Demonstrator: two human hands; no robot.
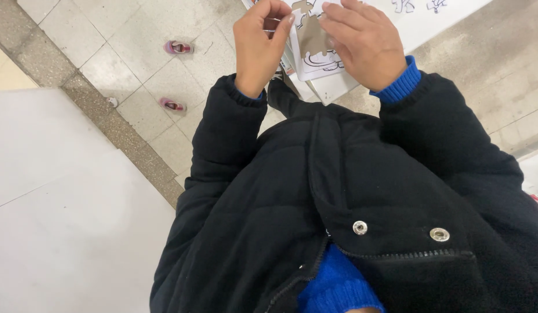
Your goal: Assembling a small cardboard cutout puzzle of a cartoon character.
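My left hand (258, 43) and my right hand (361, 42) are raised together at the top of the view, both gripping a small card sheet (313, 49) with a grey-brown cut-out shape and black line drawings. The left hand's fingers pinch its left edge; the right hand's fingers lie over its right side. Black puffy jacket sleeves with blue cuffs cover both arms.
A white sheet with black outline figures (417, 14) lies under the hands on a grey floor. Two small pink slippers (177, 47) sit on the pale tiled floor at left. A white flat surface (60, 220) fills the lower left.
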